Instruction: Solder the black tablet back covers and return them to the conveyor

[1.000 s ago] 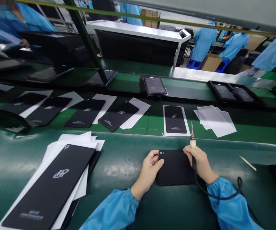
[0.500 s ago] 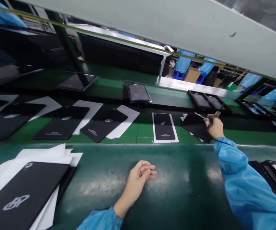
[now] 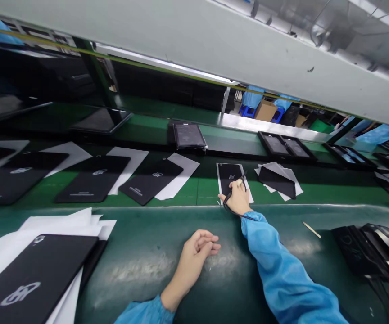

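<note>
My right hand [image 3: 238, 198] reaches over a black tablet back cover [image 3: 227, 170] with a silver logo, which lies on white paper on the green belt. A slim black pen-like tool [image 3: 244, 175] is in its grip, its tip pointing away from me, and a thin black cord [image 3: 246, 217] runs by the wrist. Whether fingers touch the cover is hard to see. Loosely curled and holding nothing, my left hand [image 3: 196, 249] rests over the dark green bench [image 3: 140, 265]. To the right, another black cover [image 3: 277, 181] lies on several fanned white sheets [image 3: 294, 175].
Several covers with paper [image 3: 93, 177] line the belt leftward. A stack of black covers and white sheets [image 3: 39, 270] sits near left. At right are a wooden stick [image 3: 312, 230] and a black device [image 3: 359, 252]. Beyond stand a tablet [image 3: 189, 136] and black trays [image 3: 287, 146].
My right hand has moved left from the fanned sheets and cover to the cover in the middle, still with the slim tool. My left hand has stayed in place. The view has shifted slightly.
</note>
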Demonstrator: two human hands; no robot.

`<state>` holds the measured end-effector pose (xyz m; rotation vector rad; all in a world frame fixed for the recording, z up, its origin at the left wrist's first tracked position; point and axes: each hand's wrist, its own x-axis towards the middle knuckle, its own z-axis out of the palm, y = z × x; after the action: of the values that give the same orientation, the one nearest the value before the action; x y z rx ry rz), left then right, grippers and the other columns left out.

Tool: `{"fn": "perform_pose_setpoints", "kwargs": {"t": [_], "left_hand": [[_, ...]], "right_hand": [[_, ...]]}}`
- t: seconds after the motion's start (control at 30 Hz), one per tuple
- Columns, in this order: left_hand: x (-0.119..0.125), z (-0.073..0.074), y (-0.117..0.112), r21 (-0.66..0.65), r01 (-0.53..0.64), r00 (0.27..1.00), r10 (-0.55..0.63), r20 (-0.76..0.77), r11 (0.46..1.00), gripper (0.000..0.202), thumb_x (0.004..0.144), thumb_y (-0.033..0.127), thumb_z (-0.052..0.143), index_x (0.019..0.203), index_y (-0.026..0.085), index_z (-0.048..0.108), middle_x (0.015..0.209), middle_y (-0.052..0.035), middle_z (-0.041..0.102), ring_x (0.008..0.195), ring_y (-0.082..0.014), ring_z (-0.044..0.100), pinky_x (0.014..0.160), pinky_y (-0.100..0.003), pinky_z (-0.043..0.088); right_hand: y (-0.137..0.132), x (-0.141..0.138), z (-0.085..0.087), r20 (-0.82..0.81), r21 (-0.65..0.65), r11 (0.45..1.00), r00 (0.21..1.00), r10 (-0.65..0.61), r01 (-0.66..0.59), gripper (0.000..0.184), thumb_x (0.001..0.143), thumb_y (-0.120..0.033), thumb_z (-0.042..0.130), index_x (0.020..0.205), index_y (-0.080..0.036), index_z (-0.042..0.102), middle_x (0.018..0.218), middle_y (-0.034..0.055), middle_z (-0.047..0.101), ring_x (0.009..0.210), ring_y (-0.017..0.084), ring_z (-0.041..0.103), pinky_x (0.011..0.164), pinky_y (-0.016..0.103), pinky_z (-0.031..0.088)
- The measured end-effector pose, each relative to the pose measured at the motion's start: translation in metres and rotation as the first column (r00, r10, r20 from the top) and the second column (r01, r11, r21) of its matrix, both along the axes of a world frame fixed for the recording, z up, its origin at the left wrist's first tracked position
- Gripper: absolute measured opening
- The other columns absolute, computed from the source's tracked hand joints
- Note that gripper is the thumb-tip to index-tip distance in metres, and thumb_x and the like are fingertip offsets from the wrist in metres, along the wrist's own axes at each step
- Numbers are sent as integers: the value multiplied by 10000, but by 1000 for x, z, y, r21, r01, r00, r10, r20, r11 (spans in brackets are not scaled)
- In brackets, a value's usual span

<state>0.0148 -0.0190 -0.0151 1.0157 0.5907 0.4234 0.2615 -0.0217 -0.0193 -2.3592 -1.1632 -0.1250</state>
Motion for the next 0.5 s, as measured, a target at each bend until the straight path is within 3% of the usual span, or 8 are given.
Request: {"fn": "perform_pose_setpoints", "kwargs": {"t": [0.13,0.23,0.37,0.5], "left_hand": [[0,0,-1,3,-2,1000,2,1,1000,285,771,366,764,905,180,594,999,-105,754,831,-224,738,783,-366,584],[0,0,0,5,-3,1000,3,2,1000,272,778,357,756,905,180,593,1003,-106,754,833,-223,739,781,-363,585],[0,-2,-1,13,0,1000,0,14,1000,270,783,354,755,906,180,589,982,-99,753,821,-219,738,778,-363,586],[-1,-1,-3,5,-27,1000,27,9,1000,286,791,356,752,936,181,579,999,-108,750,815,-224,738,774,-372,585]], "right_hand": [[-11,15,12,-44,62,998,999,-29,32,383,783,-492,680,1037,-240,545,1046,89,635,1047,309,613,902,476,477],[-31,30,25,-67,176,982,996,-57,68,320,877,-441,558,1126,-240,547,977,58,672,854,242,664,788,368,509],[-56,47,42,-22,378,915,990,-143,140,314,964,-371,377,1163,-200,549,997,82,676,859,232,654,809,366,494],[-72,56,65,53,548,823,975,-216,153,304,973,-368,353,1047,-172,572,954,80,617,853,221,614,829,364,478]]}}
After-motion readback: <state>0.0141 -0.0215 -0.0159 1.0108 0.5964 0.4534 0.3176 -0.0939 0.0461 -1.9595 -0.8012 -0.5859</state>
